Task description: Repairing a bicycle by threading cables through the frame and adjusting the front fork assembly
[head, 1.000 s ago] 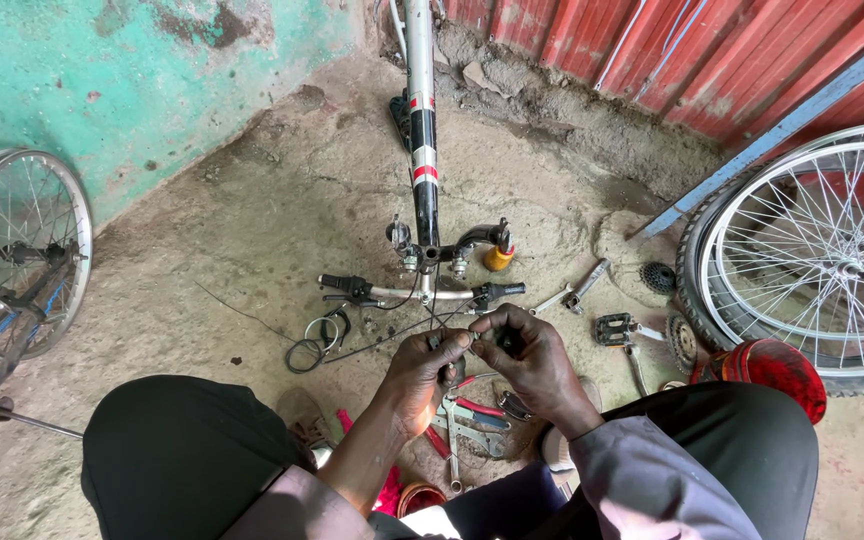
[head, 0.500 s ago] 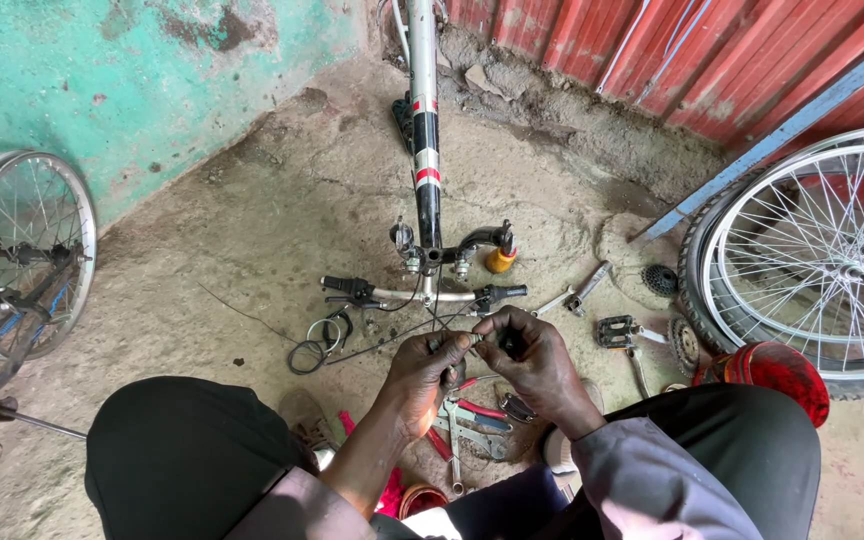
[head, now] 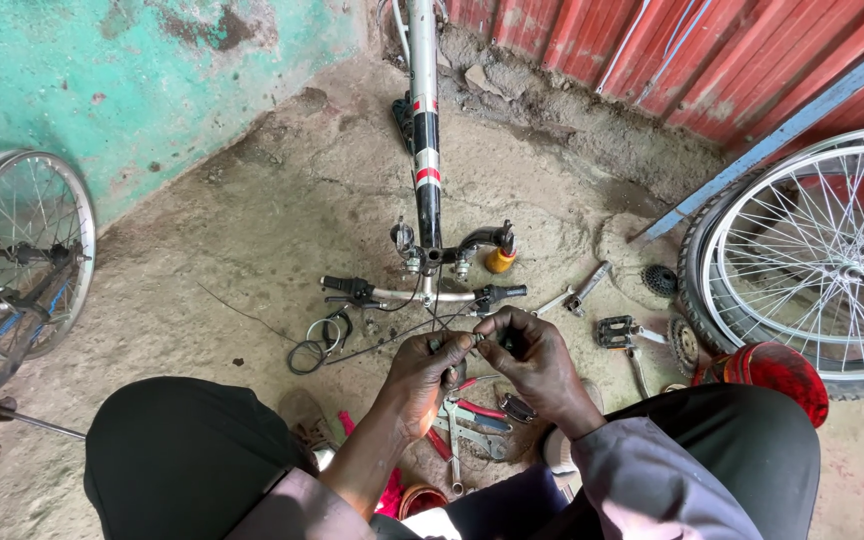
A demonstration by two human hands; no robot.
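Two bare hands meet just below the chrome bicycle handlebar: the left hand and right hand each pinch, in a narrow grip, one thin black cable running up toward the handlebar. Two spoked wheels flank the handlebar, one left, one right. Several red-handled pliers lie below it on the bare earth floor. Beyond it stand a turquoise plaster wall and red corrugated sheeting.

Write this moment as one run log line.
left hand: pinches cable | right hand: pinches cable end | below: pliers | ahead: handlebar
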